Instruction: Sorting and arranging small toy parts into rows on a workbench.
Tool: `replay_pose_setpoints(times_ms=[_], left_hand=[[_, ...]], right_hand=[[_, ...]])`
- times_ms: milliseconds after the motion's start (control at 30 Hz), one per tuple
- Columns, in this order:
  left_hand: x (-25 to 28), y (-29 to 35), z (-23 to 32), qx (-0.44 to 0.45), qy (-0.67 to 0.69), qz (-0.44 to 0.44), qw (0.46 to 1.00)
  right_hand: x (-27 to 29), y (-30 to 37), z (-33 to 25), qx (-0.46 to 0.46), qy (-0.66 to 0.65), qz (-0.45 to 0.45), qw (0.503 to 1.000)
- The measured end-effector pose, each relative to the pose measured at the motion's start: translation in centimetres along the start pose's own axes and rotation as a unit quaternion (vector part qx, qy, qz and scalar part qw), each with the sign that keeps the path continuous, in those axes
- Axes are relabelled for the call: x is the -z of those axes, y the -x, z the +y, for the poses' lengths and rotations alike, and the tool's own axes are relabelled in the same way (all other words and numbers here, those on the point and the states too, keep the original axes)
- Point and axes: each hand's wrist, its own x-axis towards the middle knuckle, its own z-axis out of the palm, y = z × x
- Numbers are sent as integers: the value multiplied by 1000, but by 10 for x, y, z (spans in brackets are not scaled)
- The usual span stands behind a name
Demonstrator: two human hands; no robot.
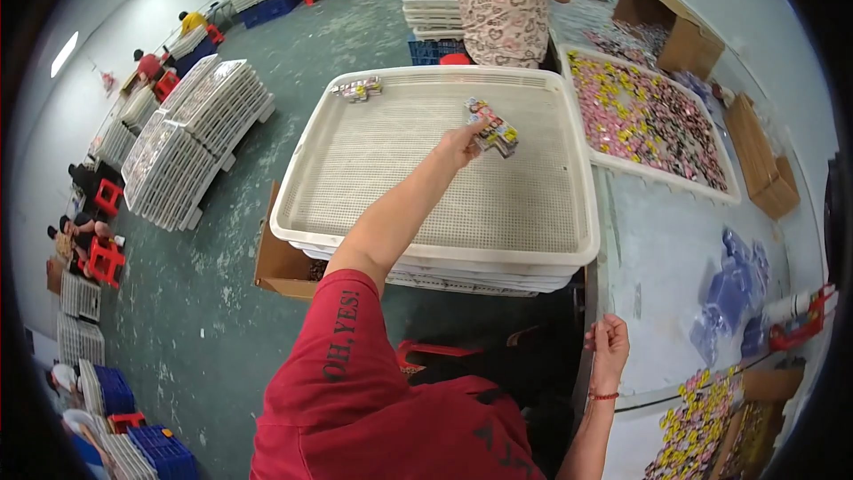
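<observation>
My left hand [463,146] reaches out over a large white mesh tray [391,204]. It is closed around a bundle of small, shiny, multicoloured packets [496,132], held above the tray's right half. A similar bundle of packets [358,89] lies in the tray's far left corner. My right hand [610,342] is by the table edge at the right, its fingers curled in; whether anything is in them cannot be made out. Loose yellow and pink pieces [693,422] are spread on the table at the lower right.
Another white tray [653,176] full of pink, yellow and dark pieces stands on the right-hand table. Clear blue plastic bags [733,289] and cardboard boxes [760,156] are beyond. A person [503,4] sits ahead. Stacked trays [200,133] stand on the floor at left.
</observation>
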Motion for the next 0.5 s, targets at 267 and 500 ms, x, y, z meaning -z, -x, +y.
replay_pose_setpoints(times_ms=[267, 500], left_hand=[[78, -51, 59, -89, 94, 199, 971], [108, -86, 84, -133, 201, 279, 929]], right_hand=[[-103, -39, -63, 428, 401, 14, 810], [-134, -73, -39, 426, 459, -77, 776]])
